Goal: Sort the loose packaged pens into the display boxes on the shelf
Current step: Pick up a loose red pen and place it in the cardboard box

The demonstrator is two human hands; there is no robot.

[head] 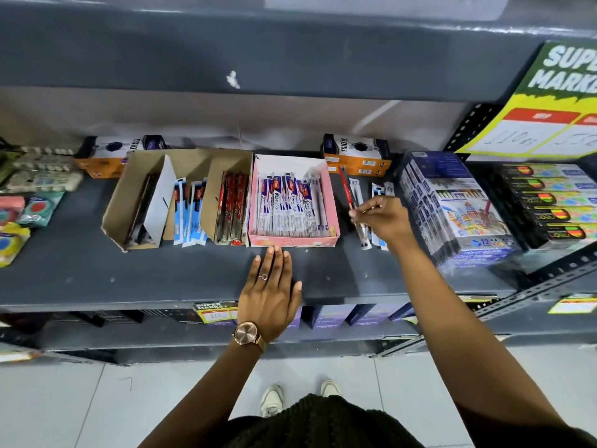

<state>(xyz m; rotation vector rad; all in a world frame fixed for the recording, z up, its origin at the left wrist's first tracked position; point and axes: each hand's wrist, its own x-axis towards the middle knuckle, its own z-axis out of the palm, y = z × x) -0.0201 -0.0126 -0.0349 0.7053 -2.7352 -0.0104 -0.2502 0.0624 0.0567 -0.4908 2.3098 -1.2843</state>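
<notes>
A pink display box (332,202) full of white-and-blue packaged pens stands mid-shelf. Left of it, a brown cardboard box (111,215) holds red packaged pens (231,208) in its right compartment, blue ones (190,215) in the middle and dark ones at the left. Several loose packaged pens (376,189) lie on the shelf right of the pink box. My right hand (382,218) hovers over them, fingers pinched on a clear packaged pen (361,231) beside a red pen (345,189). My left hand (269,286) lies flat on the shelf, fingertips at the pink box's front.
Stacked colour-pen packs (452,205) and black marker packs (549,202) crowd the right. Two orange-and-black boxes (355,153) stand at the back. Erasers and small packets (35,189) fill the far left. A yellow price sign (542,101) hangs at upper right. Grey shelf surface (161,273) runs along the front.
</notes>
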